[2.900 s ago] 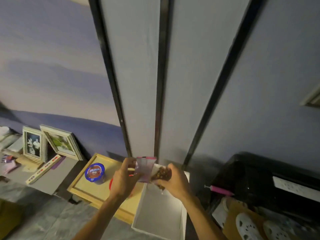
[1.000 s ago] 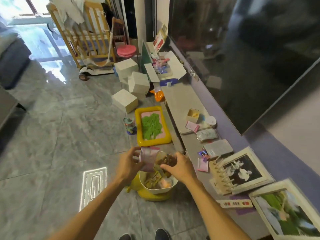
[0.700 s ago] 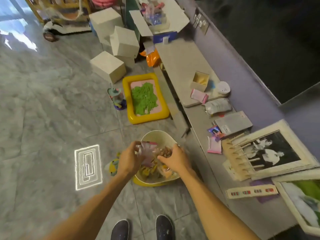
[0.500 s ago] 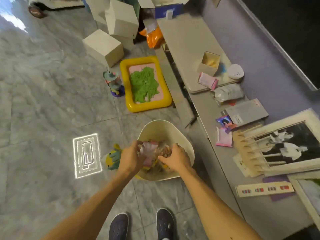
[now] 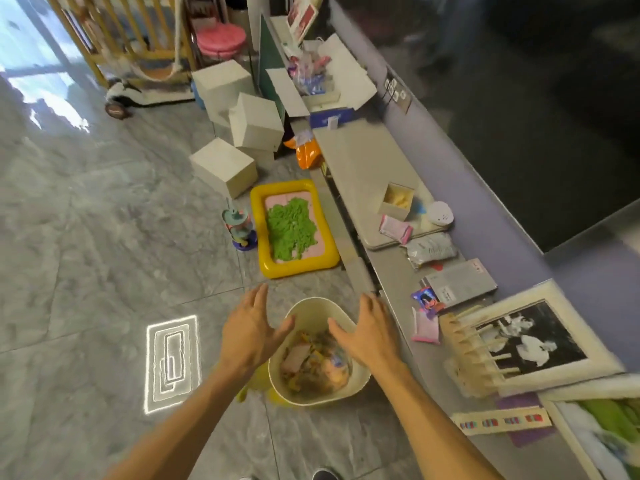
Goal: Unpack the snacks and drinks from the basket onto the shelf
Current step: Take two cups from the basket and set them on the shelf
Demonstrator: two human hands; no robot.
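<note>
A cream basket (image 5: 313,311) stands on the grey floor just ahead of my feet, holding several snack packets (image 5: 313,363) in pink, yellow and orange. My left hand (image 5: 251,329) hovers over its left rim, palm down, fingers spread, holding nothing. My right hand (image 5: 369,332) hovers over the right rim, also spread and bare. The low grey shelf (image 5: 398,296) runs along the purple wall to the right of the basket.
On the shelf lie small packets (image 5: 424,327), a grey box (image 5: 459,282), a wooden rack (image 5: 474,365) and framed pictures (image 5: 530,341). A yellow tray of green sand (image 5: 292,228) and a toy (image 5: 239,228) sit beyond the basket. White boxes (image 5: 225,168) are stacked farther back.
The pink packet and the brown snack that my hands held have gone down into the basket. Both hands have let go and lifted apart, fingers spread.
</note>
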